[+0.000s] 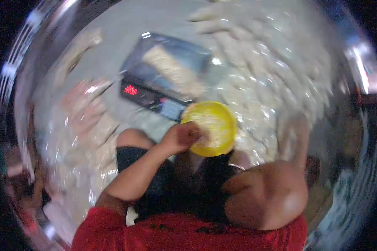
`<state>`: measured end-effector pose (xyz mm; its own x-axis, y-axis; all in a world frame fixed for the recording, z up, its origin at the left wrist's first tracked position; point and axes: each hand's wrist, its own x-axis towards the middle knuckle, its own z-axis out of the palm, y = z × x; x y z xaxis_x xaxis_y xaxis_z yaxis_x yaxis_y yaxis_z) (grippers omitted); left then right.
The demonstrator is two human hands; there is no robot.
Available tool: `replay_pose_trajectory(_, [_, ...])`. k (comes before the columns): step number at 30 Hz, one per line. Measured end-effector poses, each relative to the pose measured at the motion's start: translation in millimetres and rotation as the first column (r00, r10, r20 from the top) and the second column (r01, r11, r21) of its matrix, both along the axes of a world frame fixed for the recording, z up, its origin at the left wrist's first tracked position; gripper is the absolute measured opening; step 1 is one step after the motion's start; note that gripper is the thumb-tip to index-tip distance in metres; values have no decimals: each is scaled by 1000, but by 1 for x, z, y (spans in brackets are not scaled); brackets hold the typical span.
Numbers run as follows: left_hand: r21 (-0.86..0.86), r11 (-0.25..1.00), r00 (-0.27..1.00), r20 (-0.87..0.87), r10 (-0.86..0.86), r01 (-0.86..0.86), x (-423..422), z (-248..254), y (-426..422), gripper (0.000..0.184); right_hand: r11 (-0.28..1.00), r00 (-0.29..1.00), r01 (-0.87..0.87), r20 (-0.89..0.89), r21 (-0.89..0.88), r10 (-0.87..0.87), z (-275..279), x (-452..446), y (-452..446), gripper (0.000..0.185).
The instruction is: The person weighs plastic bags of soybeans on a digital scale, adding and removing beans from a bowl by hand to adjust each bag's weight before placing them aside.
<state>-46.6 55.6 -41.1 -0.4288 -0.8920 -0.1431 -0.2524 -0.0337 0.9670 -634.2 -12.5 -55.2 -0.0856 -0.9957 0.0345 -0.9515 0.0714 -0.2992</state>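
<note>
My left hand (186, 137) reaches over the near-left rim of a yellow bowl (233, 119). Its fingers are curled inward, and whatever they hold is hidden. Pale, grain-like bits lie inside the bowl. Just beyond it sits a dark digital scale (144, 99) with red lit digits. A clear packet of pale contents (169, 67) lies on the scale's plate. On the right, my right hand (295, 123) is smeared by motion beside a heap of shiny clear packets (255, 88); its fingers cannot be made out.
More packets (88, 113), some reddish, lie on the left, with a long pale packet (77, 52) farther off. The pale floor (117, 31) shows behind the scale. My knees in dark shorts are close to the bowl. The view's edges are dark and blurred.
</note>
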Motion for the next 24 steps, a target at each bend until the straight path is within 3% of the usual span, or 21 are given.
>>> replay_pose_trajectory(2, [-136,990,952,306,17,26,-4,1,-10,26,998,999,-50,-14,-38,50,30,-40,12,59])
replay_pose_trajectory(3, [-139,990,947,317,58,-14,-4,6,-8,26,999,1000,-11,-17,-36,11,41,-64,18,62])
replay_pose_trajectory(5, [-143,989,982,178,58,-33,-6,21,-7,29,964,966,257,23,70,-259,75,-62,23,63])
replay_pose_trajectory(6, [-147,989,985,171,16,10,-7,19,-9,29,964,966,256,27,65,-258,99,-59,22,63])
replay_pose_trajectory(8, [-231,973,983,181,19,24,-8,13,-2,28,911,848,391,334,128,-411,149,-33,30,61])
replay_pose_trajectory(9, [-304,952,983,184,20,38,-10,12,-2,27,907,844,403,334,124,-421,163,-23,32,61])
replay_pose_trajectory(10, [-310,949,984,180,4,53,-11,19,-4,27,909,732,407,566,84,-380,176,-12,32,58])
replay_pose_trajectory(11, [-227,973,953,301,28,43,-11,34,-8,24,906,577,422,759,40,-302,184,-10,30,55])
replay_pose_trajectory(12, [-146,989,907,420,41,22,-14,46,-12,23,921,637,385,706,58,-310,177,-35,19,51])
replay_pose_trajectory(13, [-160,987,909,415,37,32,-20,52,-21,23,935,694,347,649,76,-311,181,-37,9,47])
replay_pose_trajectory(15, [-601,799,797,477,370,-12,-22,62,-33,29,917,419,390,903,-79,-100,182,-4,-4,29])
replay_pose_trajectory(17, [-800,598,768,407,495,39,-30,75,-56,38,909,603,364,795,-203,-64,210,60,-11,28])
replay_pose_trajectory(19, [-874,434,711,448,542,219,-35,64,-89,33,823,306,556,949,-116,-73,246,130,-6,29])
replay_pose_trajectory(20, [-878,428,681,448,579,214,-31,59,-104,33,844,294,522,955,-121,-45,242,118,-8,29])
replay_pose_trajectory(22, [-742,537,765,594,249,401,-17,52,-121,24,960,153,263,986,-100,61,230,81,-21,35])
replay_pose_trajectory(23, [-739,549,747,603,279,391,-10,51,-123,24,968,138,228,988,-100,70,229,93,-33,35])
replay_pose_trajectory(24, [-735,638,808,510,297,230,-2,51,-123,20,968,130,239,991,-72,42,231,111,-37,34])
